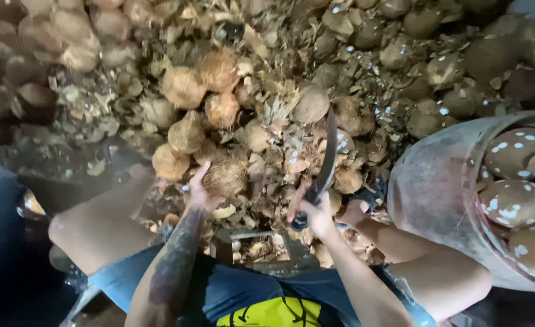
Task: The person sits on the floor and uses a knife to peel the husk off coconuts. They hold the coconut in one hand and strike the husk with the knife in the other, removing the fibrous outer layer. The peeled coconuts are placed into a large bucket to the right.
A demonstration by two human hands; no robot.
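Observation:
My left hand [198, 192] rests on a fibrous brown coconut [225, 175] at the near edge of a heap, fingers spread over its side. My right hand [313, 213] is closed around the handle of a long curved blade [327, 156], which points up and away over the husk scraps. Several more husked coconuts [186, 88] lie just beyond the one I touch. My bare knees frame the spot on both sides.
A big worn tub [437, 194] at the right holds peeled coconuts [513, 203] with white patches. Husk pieces and shell chips [279, 157] cover the ground. Darker coconuts [425, 66] pile up at the far right and far left.

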